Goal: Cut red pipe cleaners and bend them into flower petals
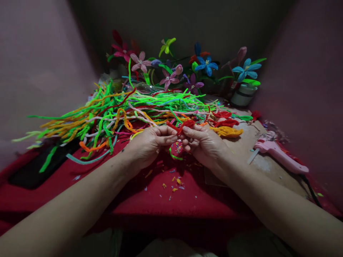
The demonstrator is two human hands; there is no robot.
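Note:
A red pipe cleaner (188, 124), bent into a looped shape, is held up between my hands over the red cloth. My left hand (160, 138) pinches its left end between thumb and fingers. On the right, the looped part is gripped by my right hand (199, 139), with the thumb on top and fingers curled below. Just beyond my right hand lie an orange-yellow bundle of bent pipe cleaner (227, 132) and red looped pieces (226, 122). Colourful clippings (177, 181) are scattered beneath my hands.
A large heap of loose pipe cleaners (115, 110) spreads across the back left. Behind it stand several pipe-cleaner flowers (206, 66). A pink glue gun (280, 153) rests on a brown board (264, 171) at right. A dark flat object (29, 173) lies far left.

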